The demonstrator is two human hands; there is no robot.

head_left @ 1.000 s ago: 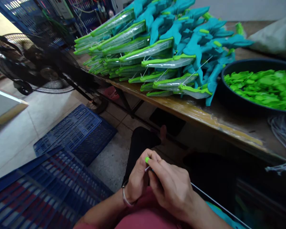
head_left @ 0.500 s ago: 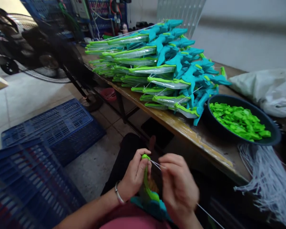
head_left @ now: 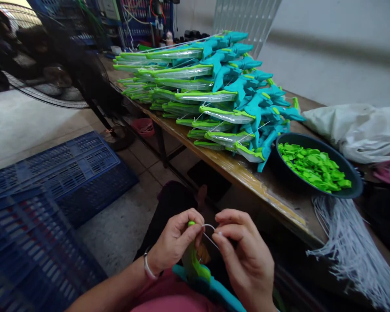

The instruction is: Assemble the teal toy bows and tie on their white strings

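Observation:
A green and teal plastic piece [head_left: 195, 264] stands upright in front of my lap. My left hand [head_left: 173, 238] is closed around its green upper end, and only the tip shows above the fingers. A thin white string [head_left: 208, 225] curves in a small loop from that end across to my right hand [head_left: 243, 255]. Thumb and fingertips of my right hand pinch the string. The lower teal part of the piece lies against my body, partly hidden behind my right hand.
Similar teal and green pieces [head_left: 227, 95] are stacked on the wooden table [head_left: 247, 184]. A dark basin [head_left: 354, 184] holds small green parts, with white strings [head_left: 354, 242] hanging beside it. A white bag [head_left: 360, 130] lies behind. Blue crates [head_left: 61, 164] and a fan [head_left: 56, 76] are at left.
The string between my hands was pulled fairly straight and now bows into a loop. My right hand's fingers have opened out into a fingertip pinch. The view has shifted slightly.

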